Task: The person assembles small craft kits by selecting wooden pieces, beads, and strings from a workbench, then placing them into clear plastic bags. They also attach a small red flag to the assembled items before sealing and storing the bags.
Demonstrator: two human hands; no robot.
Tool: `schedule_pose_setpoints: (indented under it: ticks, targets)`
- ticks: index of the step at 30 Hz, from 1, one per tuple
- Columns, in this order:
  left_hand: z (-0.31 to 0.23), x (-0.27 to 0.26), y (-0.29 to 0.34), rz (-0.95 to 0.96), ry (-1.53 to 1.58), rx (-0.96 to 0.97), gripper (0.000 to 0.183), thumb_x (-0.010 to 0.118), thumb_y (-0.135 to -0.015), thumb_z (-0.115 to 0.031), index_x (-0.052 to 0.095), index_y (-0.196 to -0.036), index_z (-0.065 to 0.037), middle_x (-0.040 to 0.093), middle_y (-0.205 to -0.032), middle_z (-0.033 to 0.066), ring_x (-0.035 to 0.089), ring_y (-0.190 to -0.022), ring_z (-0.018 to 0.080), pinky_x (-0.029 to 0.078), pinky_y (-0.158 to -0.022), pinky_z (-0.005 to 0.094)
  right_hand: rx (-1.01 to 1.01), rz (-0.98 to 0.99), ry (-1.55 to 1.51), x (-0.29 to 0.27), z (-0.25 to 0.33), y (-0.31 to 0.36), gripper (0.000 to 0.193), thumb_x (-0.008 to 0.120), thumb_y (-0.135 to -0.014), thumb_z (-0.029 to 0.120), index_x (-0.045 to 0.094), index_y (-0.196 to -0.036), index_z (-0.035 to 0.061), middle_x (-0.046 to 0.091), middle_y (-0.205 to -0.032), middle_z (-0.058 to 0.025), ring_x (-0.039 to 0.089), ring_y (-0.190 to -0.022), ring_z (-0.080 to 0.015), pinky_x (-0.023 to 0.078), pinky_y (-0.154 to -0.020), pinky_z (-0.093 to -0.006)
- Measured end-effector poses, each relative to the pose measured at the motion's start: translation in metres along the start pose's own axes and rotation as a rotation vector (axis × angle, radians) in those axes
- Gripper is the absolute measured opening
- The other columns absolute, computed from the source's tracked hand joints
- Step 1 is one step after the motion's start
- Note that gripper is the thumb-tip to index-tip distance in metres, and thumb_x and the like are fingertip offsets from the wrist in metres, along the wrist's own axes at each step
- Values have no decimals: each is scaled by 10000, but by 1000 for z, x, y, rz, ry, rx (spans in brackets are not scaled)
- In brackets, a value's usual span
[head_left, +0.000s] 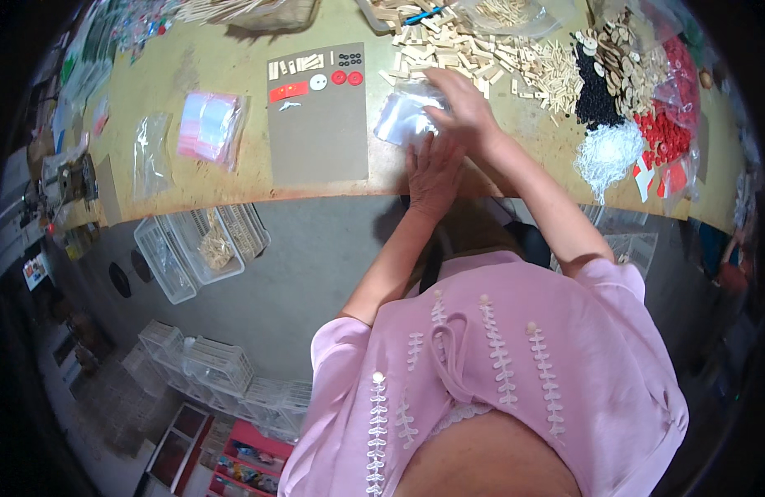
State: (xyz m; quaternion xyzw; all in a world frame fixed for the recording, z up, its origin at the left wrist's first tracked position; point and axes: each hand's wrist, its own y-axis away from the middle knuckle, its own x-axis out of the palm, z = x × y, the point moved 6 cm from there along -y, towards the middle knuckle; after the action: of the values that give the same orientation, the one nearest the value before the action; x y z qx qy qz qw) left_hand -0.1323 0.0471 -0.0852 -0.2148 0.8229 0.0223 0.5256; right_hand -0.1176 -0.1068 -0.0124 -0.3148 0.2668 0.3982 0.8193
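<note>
Clear bag (pixel 403 116) lies flat near the bench (pixel 192 74) edge, right of a grey card (pixel 316 132). Right hand (pixel 461 108) pressed on the bag's right side, fingers loosely curled (grip itself hidden). Left hand (pixel 434 170) flat and open, fingertips at the bag's near edge. Just beyond: wooden pieces (pixel 457 50). Farther right, black beads (pixel 596 95), red buttons (pixel 664 132). Pink bags (pixel 209 124) left of card.
</note>
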Motion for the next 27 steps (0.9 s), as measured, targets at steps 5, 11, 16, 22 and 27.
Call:
schedule_pose_setpoints:
  ticks: [5, 11, 16, 22, 27]
  targets:
    - [14, -22, -6, -171, 18, 63, 535, 749, -810, -299, 611, -1324, -244, 437, -1541, 74, 387, -1426, 354, 311, -1114, 584, 197, -90, 63, -29, -1, 54, 499, 702, -873, 106, 586, -1353, 36, 588, -1392, -193, 556, -1289, -382, 459, -1092, -443]
    - [40, -33, -23, -7, -41, -83, 625, 723, -886, -355, 525, -1470, -256, 366, -1610, 133, 302, -1504, 385, 208, -1190, 659, 111, 88, 187, -55, 7, 134, 494, 676, -866, 59, 595, -1353, 49, 588, -1390, -174, 552, -1298, -364, 440, -1106, -452]
    - [18, 1, -12, -16, -66, -87, 684, 689, -920, -401, 442, -1539, -247, 332, -1625, 181, 304, -1501, 428, 221, -1157, 710, 108, 172, 262, -88, -27, 176, 555, 682, -832, 29, 594, -1378, 65, 583, -1408, -148, 541, -1330, -343, 436, -1117, -447]
    - [4, 15, -9, 49, -103, -179, 737, 740, -885, -341, 438, -1552, -258, 391, -1595, 204, 351, -1473, 455, 265, -1139, 694, 165, 214, 199, -107, -85, 204, 598, 665, -823, 0, 559, -1411, 27, 587, -1397, -199, 551, -1331, -361, 463, -1096, -449]
    - [3, 10, -2, 67, -178, -142, 653, 633, -921, -261, 478, -1550, -180, 306, -1650, 225, 312, -1494, 461, 249, -1181, 616, -85, 230, 167, -100, -96, 216, 477, 679, -823, 87, 642, -1297, 44, 582, -1445, -161, 541, -1347, -377, 472, -1085, -544]
